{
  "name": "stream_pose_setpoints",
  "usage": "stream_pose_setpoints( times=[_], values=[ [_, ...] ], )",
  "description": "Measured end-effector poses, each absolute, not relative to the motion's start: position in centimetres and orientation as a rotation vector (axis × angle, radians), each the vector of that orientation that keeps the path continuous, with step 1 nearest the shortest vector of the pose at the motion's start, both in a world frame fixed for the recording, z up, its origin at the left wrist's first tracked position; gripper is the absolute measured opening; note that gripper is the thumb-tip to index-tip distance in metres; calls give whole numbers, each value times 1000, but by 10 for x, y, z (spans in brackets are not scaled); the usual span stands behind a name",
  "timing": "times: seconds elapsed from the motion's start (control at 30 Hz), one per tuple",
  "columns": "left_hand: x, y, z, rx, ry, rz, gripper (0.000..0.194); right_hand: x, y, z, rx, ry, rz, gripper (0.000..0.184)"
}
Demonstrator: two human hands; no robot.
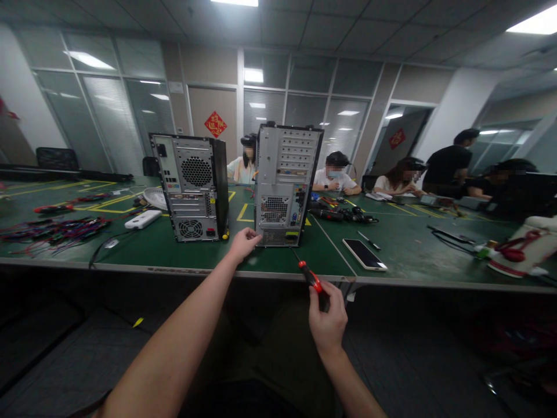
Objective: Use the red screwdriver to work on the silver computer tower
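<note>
My right hand point(328, 310) is closed round a red and black screwdriver point(310, 276). Its thin shaft points up and forward, the tip close to the bottom edge of a computer tower point(270, 162) that stands upright with its back panel facing me. At the lower left corner of that tower is my left hand point(244, 245), fingers curled in and a fingertip at the case's edge. What lies between those fingers, if anything, is hidden. A second computer tower point(191, 200) stands to the left, its vented back also towards me.
On the green table point(322, 255) lie a phone point(364, 254) and a pen-like tool point(368, 240) at right, black cables point(343, 212) behind. Bundled wires point(52, 232) and a white device point(143, 219) lie left. A cloth bag point(522, 247) stands far right. Several people are across the table.
</note>
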State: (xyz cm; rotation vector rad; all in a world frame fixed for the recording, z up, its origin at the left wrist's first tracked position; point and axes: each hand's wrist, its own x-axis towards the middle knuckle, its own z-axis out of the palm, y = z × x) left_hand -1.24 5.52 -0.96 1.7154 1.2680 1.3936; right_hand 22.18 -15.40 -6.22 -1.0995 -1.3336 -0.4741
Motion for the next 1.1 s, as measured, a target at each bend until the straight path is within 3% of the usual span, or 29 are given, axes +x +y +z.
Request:
stream_pose_setpoints(
  times=[0.2,0.53,0.83,1.1],
  values=[
    [-12,52,-7,1712,1278,1392,26,224,-156,-61,-1095,-1362,-457,10],
    [-12,50,-4,1703,1272,1391,26,221,-153,-66,-1046,-1400,-537,34],
    [-12,49,-4,1699,1277,1396,26,223,-156,-61,-1088,-1380,-479,15],
    [-12,50,-5,1698,1281,1392,26,221,-154,-63,-1067,-1403,-535,32]
  ],
)
